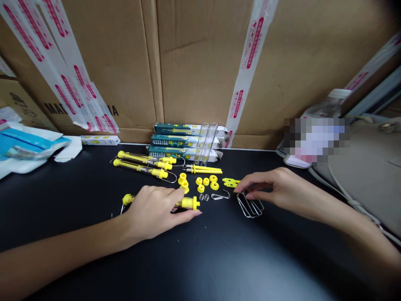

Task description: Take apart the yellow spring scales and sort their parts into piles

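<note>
My left hand (pixel 153 209) is wrapped around a yellow spring scale (pixel 188 203) lying sideways, whose middle it hides; a thin metal hook sticks out at its left end. On the right, my right hand (pixel 269 188) has thumb and fingers pinched at the top of a small bunch of bent wire loops (pixel 250 207). Between the hands lie a metal hook (pixel 220 195), two small springs (pixel 204 197), several yellow caps (pixel 206 181) and taller yellow end pieces (pixel 183 184). Flat yellow strips (pixel 230 182) lie beside my right fingertips.
Behind my left hand rest two assembled spring scales (pixel 144 169). Yellow rods (pixel 205 169) and clear tubes (pixel 205 144) are near three stacked boxes (pixel 188 142). A bottle (pixel 328 104) and bag (pixel 369 159) stand right, a blue-white package (pixel 28 142) left. Cardboard (pixel 200 75) walls the back.
</note>
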Demonstrator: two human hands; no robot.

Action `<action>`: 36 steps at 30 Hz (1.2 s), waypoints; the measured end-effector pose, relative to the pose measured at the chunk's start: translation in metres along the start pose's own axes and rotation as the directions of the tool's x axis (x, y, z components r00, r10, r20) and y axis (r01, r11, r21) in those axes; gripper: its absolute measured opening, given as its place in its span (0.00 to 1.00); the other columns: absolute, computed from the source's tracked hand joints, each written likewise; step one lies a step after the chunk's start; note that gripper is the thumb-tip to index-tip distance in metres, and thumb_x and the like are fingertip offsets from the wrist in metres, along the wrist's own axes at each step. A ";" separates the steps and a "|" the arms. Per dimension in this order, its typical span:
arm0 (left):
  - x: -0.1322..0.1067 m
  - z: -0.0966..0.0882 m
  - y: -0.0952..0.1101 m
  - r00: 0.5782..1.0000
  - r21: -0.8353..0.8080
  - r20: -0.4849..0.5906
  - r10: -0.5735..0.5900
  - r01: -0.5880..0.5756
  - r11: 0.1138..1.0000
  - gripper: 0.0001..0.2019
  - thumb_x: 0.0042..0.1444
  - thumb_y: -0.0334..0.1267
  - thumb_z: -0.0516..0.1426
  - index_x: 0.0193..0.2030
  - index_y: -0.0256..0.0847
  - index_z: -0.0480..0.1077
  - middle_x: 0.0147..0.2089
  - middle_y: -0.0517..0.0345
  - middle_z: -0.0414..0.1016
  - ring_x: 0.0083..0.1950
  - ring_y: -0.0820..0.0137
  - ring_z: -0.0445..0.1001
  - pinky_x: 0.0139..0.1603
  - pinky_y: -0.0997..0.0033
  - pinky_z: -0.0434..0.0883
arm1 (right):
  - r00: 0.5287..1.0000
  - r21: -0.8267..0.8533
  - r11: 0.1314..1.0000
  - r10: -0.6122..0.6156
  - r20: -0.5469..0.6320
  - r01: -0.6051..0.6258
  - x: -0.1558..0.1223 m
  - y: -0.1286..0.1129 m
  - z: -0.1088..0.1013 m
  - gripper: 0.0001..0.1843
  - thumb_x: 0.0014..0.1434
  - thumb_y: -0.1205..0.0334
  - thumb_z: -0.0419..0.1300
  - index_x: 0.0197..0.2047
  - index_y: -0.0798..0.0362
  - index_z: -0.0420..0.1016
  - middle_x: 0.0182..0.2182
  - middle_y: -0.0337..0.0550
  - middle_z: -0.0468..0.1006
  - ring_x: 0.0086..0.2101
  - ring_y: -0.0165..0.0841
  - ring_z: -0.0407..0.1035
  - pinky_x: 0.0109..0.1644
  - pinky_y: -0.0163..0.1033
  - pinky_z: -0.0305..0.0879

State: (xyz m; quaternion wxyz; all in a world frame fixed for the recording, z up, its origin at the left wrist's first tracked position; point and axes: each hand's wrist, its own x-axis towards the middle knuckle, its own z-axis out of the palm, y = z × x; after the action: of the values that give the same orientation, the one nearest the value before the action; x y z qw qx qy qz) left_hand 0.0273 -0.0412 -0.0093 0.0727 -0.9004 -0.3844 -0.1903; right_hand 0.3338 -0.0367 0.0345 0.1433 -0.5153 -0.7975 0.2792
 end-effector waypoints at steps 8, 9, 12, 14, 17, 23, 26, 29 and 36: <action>0.000 0.000 0.000 1.000 0.001 0.013 -0.007 0.006 1.000 0.22 0.62 0.57 0.54 0.28 0.40 0.67 0.23 0.63 0.74 0.24 0.68 0.74 0.24 0.70 0.54 | 0.998 -0.030 0.999 0.032 -0.058 -0.034 -0.003 -0.001 -0.006 0.10 0.55 0.54 0.65 0.39 0.47 0.82 0.37 0.40 0.84 0.36 0.37 0.78 0.42 0.41 0.72; 0.000 0.000 0.000 1.000 0.000 0.010 -0.006 0.006 1.000 0.22 0.62 0.57 0.54 0.28 0.40 0.67 0.23 0.63 0.74 0.23 0.69 0.74 0.24 0.70 0.54 | 0.997 -0.039 0.997 0.069 -0.044 -0.070 -0.003 0.000 -0.006 0.10 0.55 0.52 0.66 0.37 0.48 0.81 0.34 0.40 0.84 0.33 0.36 0.77 0.38 0.40 0.72; 0.000 0.001 0.000 1.000 -0.002 0.003 -0.007 0.007 1.000 0.21 0.62 0.57 0.55 0.28 0.41 0.67 0.23 0.63 0.74 0.23 0.69 0.74 0.24 0.71 0.54 | 0.986 -0.098 0.981 0.170 -0.002 -0.169 -0.003 0.006 -0.004 0.13 0.50 0.52 0.70 0.36 0.49 0.79 0.28 0.38 0.81 0.29 0.34 0.75 0.33 0.37 0.70; 0.000 0.001 0.000 1.000 0.004 0.002 -0.006 0.006 1.000 0.21 0.61 0.57 0.55 0.28 0.41 0.67 0.23 0.63 0.74 0.23 0.69 0.74 0.24 0.71 0.53 | 0.979 -0.149 0.969 0.203 0.013 -0.199 -0.003 0.009 -0.003 0.16 0.45 0.52 0.72 0.37 0.50 0.79 0.26 0.37 0.80 0.28 0.34 0.75 0.31 0.37 0.69; 0.000 0.001 -0.001 1.000 0.017 0.000 -0.003 0.002 1.000 0.22 0.62 0.57 0.54 0.27 0.41 0.67 0.23 0.63 0.74 0.23 0.69 0.73 0.23 0.71 0.53 | 0.976 -0.210 0.955 0.216 0.003 -0.211 -0.004 0.013 -0.003 0.21 0.41 0.51 0.74 0.38 0.49 0.78 0.27 0.38 0.80 0.28 0.35 0.75 0.30 0.37 0.68; 0.001 0.001 0.000 1.000 0.014 0.009 -0.011 0.011 1.000 0.22 0.62 0.58 0.54 0.28 0.41 0.67 0.23 0.63 0.74 0.23 0.70 0.73 0.23 0.71 0.54 | 0.940 -0.268 0.901 0.332 -0.076 -0.340 -0.008 0.019 0.009 0.30 0.36 0.41 0.74 0.39 0.51 0.77 0.27 0.40 0.80 0.25 0.36 0.75 0.26 0.37 0.66; 0.001 0.000 0.001 1.000 0.011 0.013 -0.013 0.013 1.000 0.22 0.62 0.57 0.54 0.28 0.41 0.67 0.24 0.63 0.74 0.23 0.70 0.73 0.24 0.71 0.54 | 0.935 -0.320 0.879 0.317 -0.159 -0.353 -0.011 0.021 0.025 0.30 0.45 0.32 0.66 0.35 0.52 0.75 0.22 0.41 0.79 0.20 0.36 0.72 0.23 0.38 0.60; 0.001 -0.001 0.000 1.000 0.002 0.015 -0.013 0.013 1.000 0.22 0.62 0.57 0.54 0.28 0.41 0.67 0.24 0.63 0.74 0.23 0.70 0.73 0.24 0.71 0.53 | 0.941 -0.419 0.849 0.240 -0.238 -0.322 -0.013 0.023 0.037 0.33 0.52 0.27 0.57 0.32 0.53 0.72 0.19 0.43 0.76 0.18 0.38 0.71 0.23 0.39 0.56; 0.001 0.001 0.000 1.000 0.007 0.021 -0.013 0.013 1.000 0.23 0.62 0.57 0.53 0.26 0.41 0.65 0.23 0.63 0.74 0.23 0.69 0.73 0.24 0.70 0.53 | 0.938 -0.427 0.839 0.260 -0.228 -0.336 -0.016 0.024 0.044 0.33 0.56 0.27 0.51 0.31 0.52 0.72 0.20 0.45 0.78 0.19 0.37 0.71 0.23 0.39 0.56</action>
State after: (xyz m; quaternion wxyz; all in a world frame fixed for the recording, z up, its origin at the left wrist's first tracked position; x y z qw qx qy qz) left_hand 0.0281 -0.0403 -0.0097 0.0705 -0.8996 -0.3916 -0.1800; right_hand 0.3359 -0.0570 -0.0137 0.0357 -0.6732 -0.7363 0.0589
